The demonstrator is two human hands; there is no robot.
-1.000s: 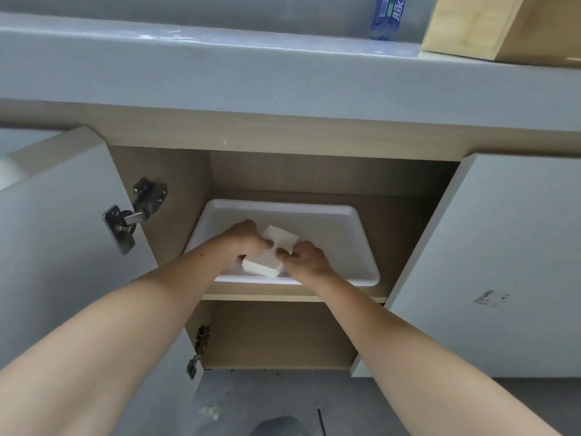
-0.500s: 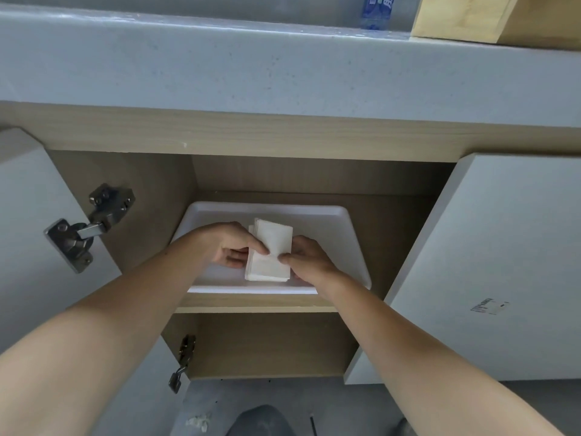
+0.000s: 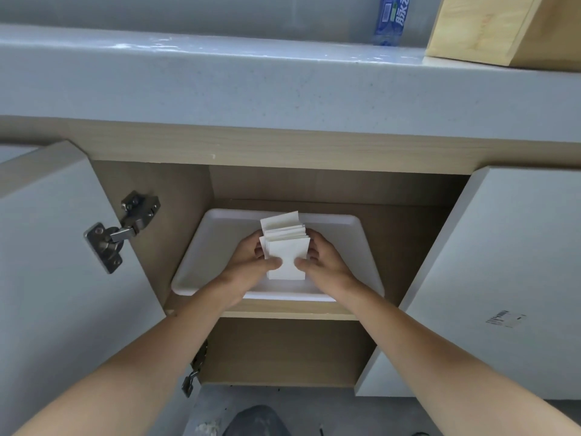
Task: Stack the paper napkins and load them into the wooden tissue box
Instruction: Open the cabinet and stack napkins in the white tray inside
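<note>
A stack of white paper napkins [image 3: 286, 247] is held tilted up on edge above a white tray [image 3: 339, 237] on the cabinet shelf. My left hand [image 3: 248, 262] grips the stack's left side and my right hand [image 3: 323, 259] grips its right side, thumbs pressed on the front napkin. The napkins fan a little at the top. A light wooden box [image 3: 490, 29] stands on the grey countertop at the upper right; only part of it shows.
The cabinet stands with both doors swung out, the left door [image 3: 56, 278] with a metal hinge [image 3: 122, 228] and the right door [image 3: 503, 278]. A blue-labelled bottle [image 3: 391, 18] stands by the wooden box. The grey countertop [image 3: 251, 77] overhangs the shelf.
Both hands have lifted the napkins off the tray and turned the stack upright, squaring it between them. The stack now sits higher and further back over the tray.
</note>
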